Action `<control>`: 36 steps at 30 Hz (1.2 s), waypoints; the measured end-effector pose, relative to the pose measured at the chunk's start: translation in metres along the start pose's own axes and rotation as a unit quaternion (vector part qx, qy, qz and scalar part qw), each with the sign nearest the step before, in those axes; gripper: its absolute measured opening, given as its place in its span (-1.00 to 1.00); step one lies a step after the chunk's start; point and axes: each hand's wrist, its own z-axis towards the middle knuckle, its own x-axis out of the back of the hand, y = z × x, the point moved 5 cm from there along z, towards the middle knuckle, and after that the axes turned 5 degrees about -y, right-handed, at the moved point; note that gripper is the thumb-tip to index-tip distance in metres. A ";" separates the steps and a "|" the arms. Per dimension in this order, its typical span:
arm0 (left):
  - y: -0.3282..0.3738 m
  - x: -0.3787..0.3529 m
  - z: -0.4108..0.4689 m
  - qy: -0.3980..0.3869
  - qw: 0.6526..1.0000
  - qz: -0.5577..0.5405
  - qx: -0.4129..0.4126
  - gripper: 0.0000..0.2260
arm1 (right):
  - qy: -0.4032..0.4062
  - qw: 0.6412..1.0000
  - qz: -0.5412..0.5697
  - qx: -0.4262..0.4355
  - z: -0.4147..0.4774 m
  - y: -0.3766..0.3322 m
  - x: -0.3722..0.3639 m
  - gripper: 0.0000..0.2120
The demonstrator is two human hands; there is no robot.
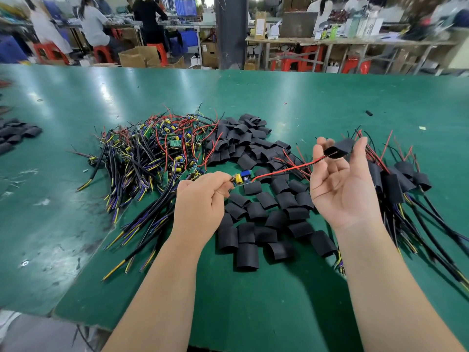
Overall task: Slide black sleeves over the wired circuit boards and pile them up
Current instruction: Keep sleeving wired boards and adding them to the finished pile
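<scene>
Black sleeves (264, 219) lie loose across the middle of our green table (253, 301), whose mat is scuffed and smeared along its left side. More of them sit at the far left edge (15, 135).

Behind the table we see a workshop: a dark pillar (231, 31), red stools (50, 53), cardboard boxes (137, 57), and people seated or standing at long benches.

A tangle of bare boards (157, 148) with red, black and yellow wires is heaped to the left of the loose sleeves. A pile of sleeved boards (396, 179) lies to the right, partly behind our right hand (342, 184).

That hand is raised palm up and pinches one black sleeve (338, 148) between thumb and fingertips, its mouth open toward us. Our left hand (200, 199), fingers curled, pinches a circuit board (242, 177) by its near end, just above the loose sleeves. The board carries a yellow capacitor and a blue part. Its red lead (286, 167) stretches across the gap to the mouth of the held sleeve.

Labels on the boxes and bottles at the back are too blurred for us to read.
</scene>
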 end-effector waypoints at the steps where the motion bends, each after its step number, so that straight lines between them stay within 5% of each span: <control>1: 0.000 0.000 0.000 0.000 1.000 -0.001 -0.002 -0.84 | -0.004 1.000 0.006 0.001 0.000 0.000 0.000 -0.68; 12: 0.000 0.000 0.000 0.010 1.000 -0.014 -0.014 -0.85 | -0.107 0.969 -0.224 0.013 -0.002 0.024 -0.011 -0.83; 23: 0.003 -0.005 0.002 -0.002 0.997 -0.063 -0.034 -0.86 | -0.209 0.954 -0.211 -0.031 -0.004 0.044 -0.013 -0.76; 36: 0.005 -0.009 -0.001 -0.004 1.000 -0.009 -0.029 -0.89 | -0.206 0.898 -0.390 -0.002 -0.008 0.057 -0.013 -0.73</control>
